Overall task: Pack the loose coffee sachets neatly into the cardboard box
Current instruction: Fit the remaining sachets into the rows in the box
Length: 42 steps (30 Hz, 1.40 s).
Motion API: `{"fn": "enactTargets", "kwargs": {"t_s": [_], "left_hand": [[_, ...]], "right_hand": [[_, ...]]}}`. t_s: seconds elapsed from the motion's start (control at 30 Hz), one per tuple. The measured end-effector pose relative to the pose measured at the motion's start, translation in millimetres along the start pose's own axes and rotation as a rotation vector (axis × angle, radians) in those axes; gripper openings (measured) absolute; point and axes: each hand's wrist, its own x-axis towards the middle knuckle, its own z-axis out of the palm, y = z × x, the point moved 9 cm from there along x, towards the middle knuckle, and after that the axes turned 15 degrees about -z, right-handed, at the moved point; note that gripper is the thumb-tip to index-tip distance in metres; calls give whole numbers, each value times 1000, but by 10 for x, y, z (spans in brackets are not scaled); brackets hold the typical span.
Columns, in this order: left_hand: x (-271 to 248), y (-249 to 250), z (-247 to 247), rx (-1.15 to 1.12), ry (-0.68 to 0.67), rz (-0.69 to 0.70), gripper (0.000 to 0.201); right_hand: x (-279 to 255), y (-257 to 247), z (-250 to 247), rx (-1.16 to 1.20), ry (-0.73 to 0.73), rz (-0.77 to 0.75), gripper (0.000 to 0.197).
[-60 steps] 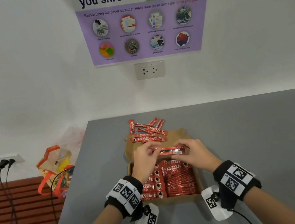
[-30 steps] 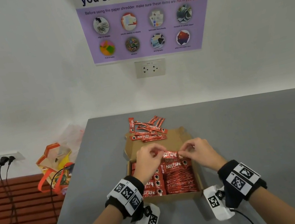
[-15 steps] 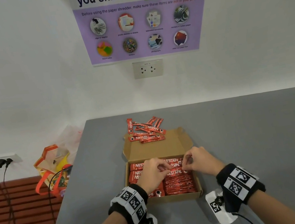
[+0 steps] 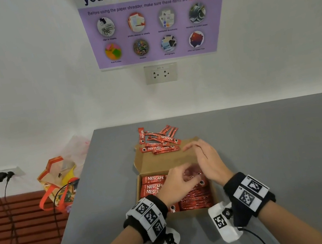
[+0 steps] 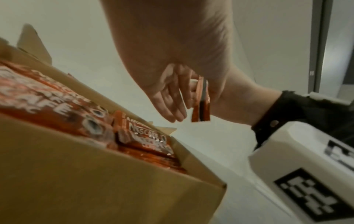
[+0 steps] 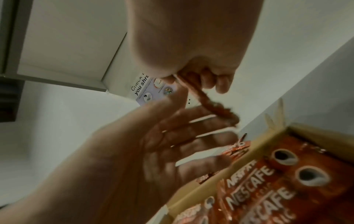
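Note:
The open cardboard box (image 4: 163,162) lies on the grey table, packed with rows of red Nescafe sachets (image 4: 155,184). A loose pile of sachets (image 4: 159,141) lies just beyond its lid flap. My left hand (image 4: 177,185) hovers over the box's middle with its fingers straight and spread (image 6: 191,128). My right hand (image 4: 203,157) is raised over the box's right side, blurred. It seems to pinch a coffee sachet (image 5: 200,106) by the top, and the sachet (image 6: 210,106) hangs down beside the left fingers (image 5: 170,103). The box wall (image 5: 95,181) is close below.
The table (image 4: 280,154) runs to the white wall behind and has open surface on the right. Its left edge drops to the floor, where a colourful bag (image 4: 59,182) stands. Plugs and cables hang from a wall socket (image 4: 4,175) at far left.
Both hands lowered a bundle of sachets into the box. The right hand has since lifted up and away from the packed rows, while the left hand stays over the box with its fingers now loosened.

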Motion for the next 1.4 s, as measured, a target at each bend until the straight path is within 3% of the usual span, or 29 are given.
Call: {"fn": "enactTargets", "kwargs": {"t_s": [0.17, 0.3, 0.43, 0.63, 0.73, 0.83, 0.9, 0.97, 1.03, 1.27, 1.33, 1.4], "left_hand": [[-4, -40, -135, -130, 59, -63, 19], [2, -145, -343, 0, 150, -72, 28], [-20, -174, -405, 31, 142, -90, 25], [-72, 13, -368, 150, 240, 21, 34], [-89, 166, -380, 89, 319, 82, 14], [-82, 132, -454, -13, 349, 50, 12], [-65, 45, -493, -126, 310, 20, 17], [-49, 0, -482, -213, 233, 3, 18], [-53, 11, -461, -286, 165, 12, 16], [-73, 27, -405, -387, 18, 35, 11], [-66, 14, -404, -396, -3, 15, 26], [-64, -2, -408, -348, 12, -3, 18]], "right_hand": [[43, 22, -12, 76, 35, -3, 36], [-78, 238, -61, 67, -21, 59, 34], [-218, 330, -122, 104, -49, 110, 14], [-185, 33, -247, 48, 106, -28, 10], [-137, -183, -131, 141, 56, -120, 3], [-109, -184, -130, 183, 64, -120, 17], [-104, -21, -143, 63, 32, -29, 27], [-136, 139, -3, 30, -122, 68, 34], [-174, 174, 105, 49, -204, 70, 34], [-168, 129, 85, 152, -164, 56, 25], [-168, 151, 68, 153, -150, 59, 23], [-172, 173, 42, 190, -129, 63, 20]]}}
